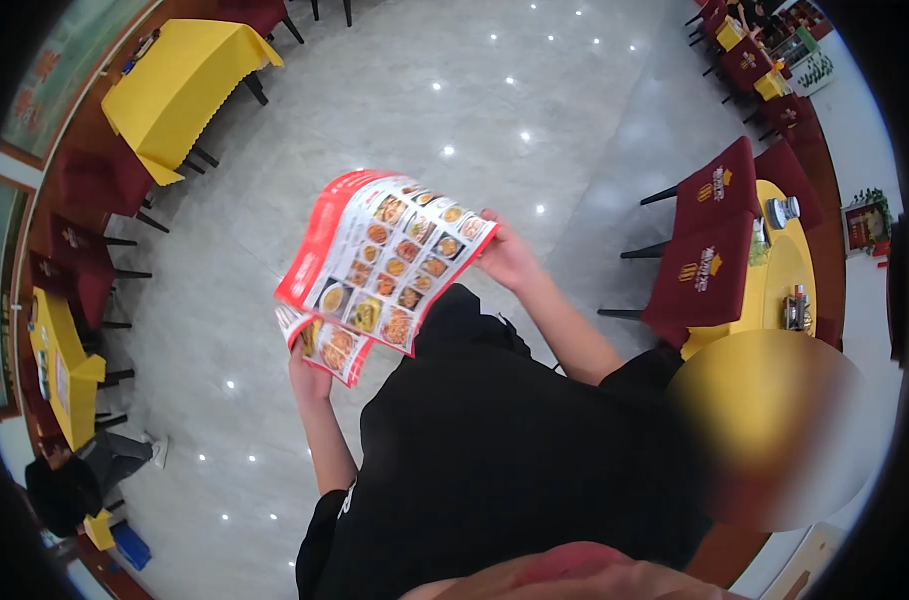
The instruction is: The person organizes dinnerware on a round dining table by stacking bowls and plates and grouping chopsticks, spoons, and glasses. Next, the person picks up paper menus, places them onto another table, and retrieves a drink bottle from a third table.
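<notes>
A red-and-white printed menu (370, 255) with rows of dish photos is held in front of my black shirt, its far end curling upward. At the lower left corner, my left hand (310, 375) is closed on the menu, its fingers partly hidden by the paper. A smaller flap (337, 352) with dish photos hangs by that hand; whether it is a fold or a separate sheet I cannot tell. My right hand (510, 258) pinches the menu's right edge, with the thumb near the upper right corner.
Yellow-covered tables (190, 85) with dark red chairs line the left. On the right, chairs with red covers (703, 270) stand at a yellow table (780, 265) holding small items. A seated person (70, 485) is at lower left. Grey shiny floor (455, 110) lies between.
</notes>
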`<state>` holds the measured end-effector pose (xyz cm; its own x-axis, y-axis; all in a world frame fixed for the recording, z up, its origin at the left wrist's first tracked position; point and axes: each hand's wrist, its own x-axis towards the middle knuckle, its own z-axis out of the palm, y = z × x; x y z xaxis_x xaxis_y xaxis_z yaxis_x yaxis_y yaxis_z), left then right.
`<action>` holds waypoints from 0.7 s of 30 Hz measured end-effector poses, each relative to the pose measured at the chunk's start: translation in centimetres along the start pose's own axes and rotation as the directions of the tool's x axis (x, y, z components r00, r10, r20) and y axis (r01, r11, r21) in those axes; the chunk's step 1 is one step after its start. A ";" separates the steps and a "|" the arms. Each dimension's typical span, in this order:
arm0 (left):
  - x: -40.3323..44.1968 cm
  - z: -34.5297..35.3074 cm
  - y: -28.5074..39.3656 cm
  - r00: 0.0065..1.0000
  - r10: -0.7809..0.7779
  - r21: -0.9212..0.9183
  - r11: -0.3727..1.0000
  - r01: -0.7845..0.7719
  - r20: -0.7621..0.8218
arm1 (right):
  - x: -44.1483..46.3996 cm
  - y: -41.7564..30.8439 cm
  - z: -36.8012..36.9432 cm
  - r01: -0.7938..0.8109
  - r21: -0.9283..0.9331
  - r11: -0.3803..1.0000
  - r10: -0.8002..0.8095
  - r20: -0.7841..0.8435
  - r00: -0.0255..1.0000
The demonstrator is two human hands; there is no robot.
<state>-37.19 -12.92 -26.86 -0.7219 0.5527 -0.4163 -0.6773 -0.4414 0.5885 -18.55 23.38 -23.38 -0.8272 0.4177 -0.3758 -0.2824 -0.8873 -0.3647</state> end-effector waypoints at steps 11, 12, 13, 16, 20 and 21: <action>19.8 -3.1 20.4 0.979 0.142 0.343 0.936 -0.084 -0.147 | 23.9 -0.7 16.3 0.364 -0.318 0.876 -0.389 -0.018 0.921; 21.1 -3.7 21.3 0.954 0.187 0.544 0.838 -0.031 -0.233 | 27.6 -0.7 19.2 0.381 -0.332 0.863 -0.403 0.000 0.915; 20.7 -5.2 21.8 0.919 0.250 0.717 0.695 0.050 -0.306 | 29.9 0.3 21.3 0.307 -0.347 0.886 -0.321 0.019 0.947; 21.6 -16.1 25.0 0.877 0.310 0.929 0.158 0.334 -0.368 | 37.0 3.9 27.5 0.193 -0.326 0.925 -0.177 0.078 0.981; 22.8 -16.5 27.9 0.726 0.432 0.766 0.610 0.202 -0.535 | 45.5 6.9 35.7 0.094 -0.332 0.938 -0.036 0.175 0.984; 23.4 -15.2 28.7 0.683 0.381 0.669 0.713 0.213 -0.623 | 47.5 7.4 36.6 0.098 -0.359 0.928 -0.037 0.172 0.984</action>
<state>-75.66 -23.35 -30.24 -0.8393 -0.2309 -0.4921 -0.5415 0.2755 0.7943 -77.67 29.49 -12.75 -0.8872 0.4108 -0.2101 -0.1684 -0.7122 -0.6814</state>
